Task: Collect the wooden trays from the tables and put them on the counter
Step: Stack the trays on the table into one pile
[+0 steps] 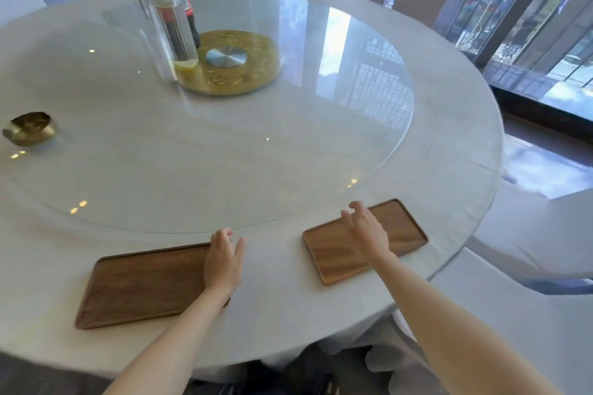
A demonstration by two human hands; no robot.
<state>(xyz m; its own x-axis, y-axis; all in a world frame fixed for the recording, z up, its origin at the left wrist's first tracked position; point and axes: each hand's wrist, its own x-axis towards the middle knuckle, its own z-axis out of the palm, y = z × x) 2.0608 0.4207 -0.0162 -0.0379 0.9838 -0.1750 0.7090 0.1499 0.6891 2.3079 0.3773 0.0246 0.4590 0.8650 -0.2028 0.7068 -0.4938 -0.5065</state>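
Hands spread open: left hand (223,261) over near tray (141,285) right end, right hand (369,231) mid right tray (362,242). Neither gripped. Long axes run left-right.

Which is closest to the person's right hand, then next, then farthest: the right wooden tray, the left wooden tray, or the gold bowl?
From the right hand:
1. Right wooden tray, directly under the hand.
2. Left wooden tray, to its left, under the left hand.
3. Gold bowl, far left on the table.
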